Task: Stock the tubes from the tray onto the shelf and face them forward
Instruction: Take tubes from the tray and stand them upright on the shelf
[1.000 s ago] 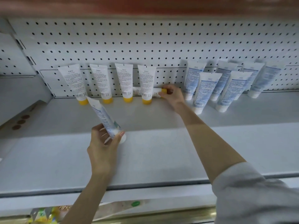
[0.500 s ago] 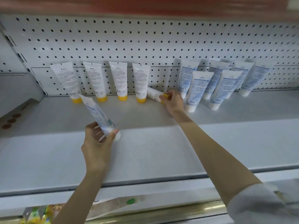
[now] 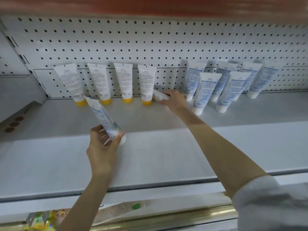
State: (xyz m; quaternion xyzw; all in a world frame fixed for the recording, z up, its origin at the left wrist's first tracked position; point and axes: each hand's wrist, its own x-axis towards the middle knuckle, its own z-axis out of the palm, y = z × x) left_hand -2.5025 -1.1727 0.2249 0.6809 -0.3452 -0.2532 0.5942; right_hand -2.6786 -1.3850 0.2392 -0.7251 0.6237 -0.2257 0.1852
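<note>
1. The left hand [image 3: 103, 147] grips a blue-printed tube [image 3: 104, 117] low on its body, with the thumb on one side and the fingers curled round the other. The soft plastic tube tilts up and to the left above the front part of the shelf [image 3: 166, 155]. Its flat crimped end is uppermost and its rounded white cap [image 3: 123, 140] is down by the thumb tip.
2. The right hand [image 3: 175, 100] reaches to the back of the shelf, fingers curled over a small white tube [image 3: 159, 97]. This tube lies slanted, just beside the base of the nearest standing tube, and its cap end is hidden under the hand.
3. Four yellow-capped tubes [image 3: 124, 80] stand cap-down in a row, leaning back on the pegboard [image 3: 150, 39]. They are glossy white and taper from broad flat crimps to round caps. Their small-print sides, with barcodes, face outward.
4. To the right of that hand, six blue-labelled tubes [image 3: 205, 90] with white caps stand the same way, four at the back and two in front of them.
5. The shelf is smooth, matt grey-white metal. The pegboard is white sheet with regular round holes.
6. A pale fabric sleeve [image 3: 270, 202] is bunched on the right forearm.
7. Below the shelf edge runs a shiny brass-coloured rail [image 3: 183, 214], with crinkled yellow packets [image 3: 41, 219] at the lower left.
</note>
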